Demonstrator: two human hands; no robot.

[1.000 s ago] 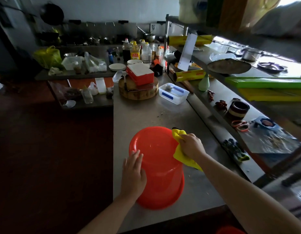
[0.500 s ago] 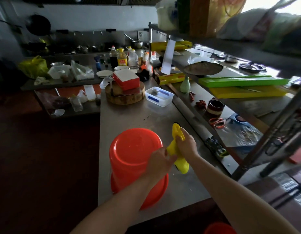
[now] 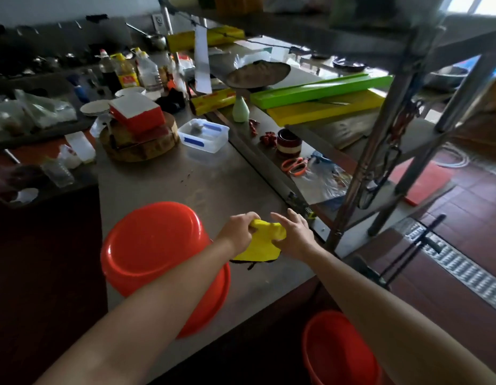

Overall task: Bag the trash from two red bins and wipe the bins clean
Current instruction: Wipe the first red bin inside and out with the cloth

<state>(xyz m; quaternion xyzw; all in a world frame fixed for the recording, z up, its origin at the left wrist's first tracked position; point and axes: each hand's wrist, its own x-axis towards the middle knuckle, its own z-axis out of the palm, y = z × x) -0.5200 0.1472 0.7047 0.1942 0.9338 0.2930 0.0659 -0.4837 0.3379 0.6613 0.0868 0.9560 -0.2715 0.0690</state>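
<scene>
A red bin (image 3: 152,245) stands upside down on the steel counter (image 3: 213,184), near its front left corner. Just right of it, both hands hold a yellow cloth (image 3: 262,243) above the counter. My left hand (image 3: 238,232) grips the cloth's top left corner. My right hand (image 3: 292,234) pinches its right edge, with the index finger stretched out. A second red bin (image 3: 338,354) stands upright on the floor below the counter's front edge, partly hidden by my right forearm.
Farther back on the counter are a round wooden chopping block (image 3: 141,143) with a red box on it and a clear plastic container (image 3: 203,134). Bottles (image 3: 127,70) crowd the far end. A steel shelf rack (image 3: 380,151) with boards and clutter runs along the right.
My left hand left the bin's side and took hold of the cloth. The cloth came off the bin and is now spread between both hands. The view swung right, showing the floor bin.
</scene>
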